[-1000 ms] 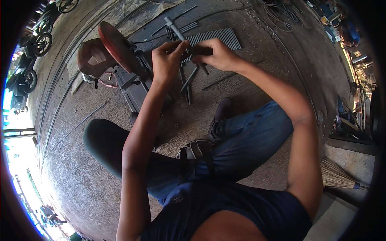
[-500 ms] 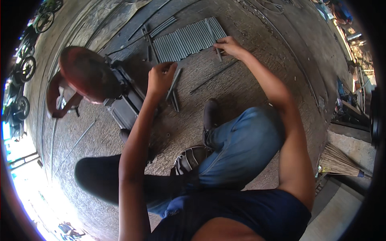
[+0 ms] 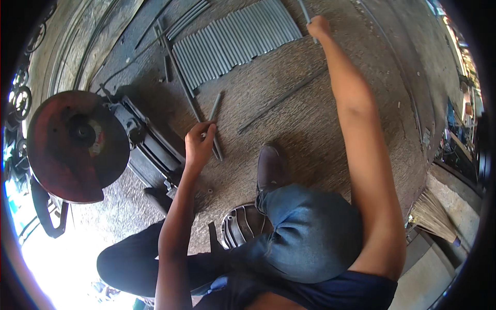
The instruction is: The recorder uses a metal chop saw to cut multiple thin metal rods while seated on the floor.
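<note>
My right hand [image 3: 319,27] is closed around a short grey metal tube [image 3: 304,9], held just off the right end of a row of cut tubes [image 3: 237,44] lying side by side on the ground. My left hand [image 3: 199,147] has its fingers closed on another short metal tube [image 3: 216,106], whose far end sticks out past the fingertips. Beneath that hand, a long dark bar [image 3: 181,75] runs along the ground. To the left stands a cut-off saw [image 3: 77,147] with a large round disc and red-brown guard; its metal base [image 3: 152,150] lies beside my left forearm.
A thin dark rod [image 3: 281,103] lies on the rough ground between my hands. More loose tubes [image 3: 188,19] lie beyond the row's left end. My shoe [image 3: 271,168] and bent knee are close in front. A straw broom [image 3: 434,217] rests at the right.
My right hand has moved farther out and right with its tube, away from the row. My left hand has come down nearer and closed on a short tube. The view has shifted.
</note>
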`<state>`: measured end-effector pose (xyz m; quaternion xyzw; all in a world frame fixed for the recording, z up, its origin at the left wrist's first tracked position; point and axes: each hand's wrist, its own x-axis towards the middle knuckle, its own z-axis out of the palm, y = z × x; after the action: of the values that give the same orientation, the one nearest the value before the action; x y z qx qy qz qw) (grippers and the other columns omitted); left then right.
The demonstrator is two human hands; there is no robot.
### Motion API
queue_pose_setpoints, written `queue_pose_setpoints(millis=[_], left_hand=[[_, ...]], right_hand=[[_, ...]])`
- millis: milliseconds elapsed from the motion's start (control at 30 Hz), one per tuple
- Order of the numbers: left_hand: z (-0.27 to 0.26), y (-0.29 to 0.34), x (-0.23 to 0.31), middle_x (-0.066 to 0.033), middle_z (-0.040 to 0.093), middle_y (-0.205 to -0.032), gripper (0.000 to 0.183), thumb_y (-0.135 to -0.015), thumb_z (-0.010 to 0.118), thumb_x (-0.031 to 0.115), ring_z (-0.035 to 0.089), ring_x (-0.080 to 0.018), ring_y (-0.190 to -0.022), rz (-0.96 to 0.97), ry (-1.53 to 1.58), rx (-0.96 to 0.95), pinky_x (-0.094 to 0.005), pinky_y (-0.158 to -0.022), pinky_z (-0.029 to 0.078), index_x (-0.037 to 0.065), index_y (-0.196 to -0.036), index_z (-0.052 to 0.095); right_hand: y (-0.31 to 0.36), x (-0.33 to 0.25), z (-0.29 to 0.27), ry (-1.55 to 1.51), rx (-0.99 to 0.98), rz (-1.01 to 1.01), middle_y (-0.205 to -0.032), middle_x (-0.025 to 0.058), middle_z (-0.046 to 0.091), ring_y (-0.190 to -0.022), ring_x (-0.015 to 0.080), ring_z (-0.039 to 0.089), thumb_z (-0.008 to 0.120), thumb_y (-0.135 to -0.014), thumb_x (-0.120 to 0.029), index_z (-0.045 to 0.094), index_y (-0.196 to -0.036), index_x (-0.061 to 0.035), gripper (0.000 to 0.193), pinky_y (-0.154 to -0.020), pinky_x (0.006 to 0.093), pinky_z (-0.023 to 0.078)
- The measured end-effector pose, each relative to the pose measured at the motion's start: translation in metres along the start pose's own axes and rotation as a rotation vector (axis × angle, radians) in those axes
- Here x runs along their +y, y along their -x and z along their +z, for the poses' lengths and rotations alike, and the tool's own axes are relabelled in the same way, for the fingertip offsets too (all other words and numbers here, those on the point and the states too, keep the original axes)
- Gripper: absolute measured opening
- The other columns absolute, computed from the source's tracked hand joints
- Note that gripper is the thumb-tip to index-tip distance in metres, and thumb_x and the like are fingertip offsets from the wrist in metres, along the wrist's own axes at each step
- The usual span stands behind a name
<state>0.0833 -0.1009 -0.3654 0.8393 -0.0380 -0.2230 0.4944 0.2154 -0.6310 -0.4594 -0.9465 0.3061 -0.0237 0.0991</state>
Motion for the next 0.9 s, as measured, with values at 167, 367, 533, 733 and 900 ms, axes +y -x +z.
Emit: queue_pose_setpoints(millis=[167, 367, 533, 733, 900], left_hand=[[-0.010, 0.017, -0.015, -0.0132, 0.069, -0.091, 0.024, -0.090, 0.063, 0.018, 0.065, -0.0170, -0.083, -0.058, 0.016, -0.004, -0.0301, -0.074, 0.051, -0.001, -0.103, 0.068], [-0.046, 0.033, -0.011, -0.0134, 0.069, -0.090, 0.028, -0.090, 0.062, 0.019, 0.065, -0.0159, -0.084, -0.126, 0.014, 0.035, -0.0297, -0.076, 0.051, -0.003, -0.106, 0.067], [-0.087, 0.042, 0.027, -0.0156, 0.070, -0.097, 0.031, -0.090, 0.061, 0.021, 0.067, -0.0194, -0.086, -0.009, -0.152, 0.049, -0.0311, -0.077, 0.052, 0.000, -0.112, 0.065], [-0.143, 0.101, 0.131, -0.0096, 0.069, -0.099, 0.029, -0.092, 0.062, 0.024, 0.065, -0.0131, -0.088, 0.311, -0.300, -0.166, -0.0290, -0.073, 0.051, 0.006, -0.114, 0.066], [-0.195, 0.169, 0.208, -0.0073, 0.068, -0.102, 0.025, -0.090, 0.064, 0.019, 0.065, -0.0129, -0.086, 0.384, -0.453, -0.359, -0.0273, -0.071, 0.051, 0.007, -0.113, 0.067]], right_hand=[[-0.008, -0.025, 0.018, -0.145, 0.032, -0.056, -0.111, 0.0190, 0.065, -0.104, 0.0372, 0.061, 0.061, -0.085, -0.018, 0.069, -0.110, -0.0094, 0.027, -0.091, 0.0467, 0.049], [0.017, -0.031, 0.021, -0.350, 0.045, 0.002, -0.118, 0.0168, 0.063, -0.109, 0.0329, 0.059, 0.058, -0.090, -0.023, 0.061, -0.125, -0.0144, 0.036, -0.095, 0.0443, 0.049], [0.045, -0.079, -0.029, -0.387, -0.219, -0.125, -0.109, 0.0147, 0.065, -0.091, 0.0262, 0.064, 0.058, -0.093, -0.026, 0.058, -0.126, -0.0056, 0.038, -0.078, 0.0401, 0.052], [0.130, -0.195, -0.118, -0.035, -0.625, -0.768, -0.084, 0.0157, 0.066, -0.067, 0.0206, 0.067, 0.054, -0.096, -0.027, 0.058, -0.120, 0.0046, 0.040, -0.057, 0.0361, 0.054], [0.216, -0.277, -0.145, 0.024, -0.801, -0.793, -0.090, 0.0211, 0.067, -0.064, 0.0252, 0.066, 0.048, -0.097, -0.020, 0.057, -0.117, 0.0098, 0.037, -0.053, 0.0379, 0.054]])
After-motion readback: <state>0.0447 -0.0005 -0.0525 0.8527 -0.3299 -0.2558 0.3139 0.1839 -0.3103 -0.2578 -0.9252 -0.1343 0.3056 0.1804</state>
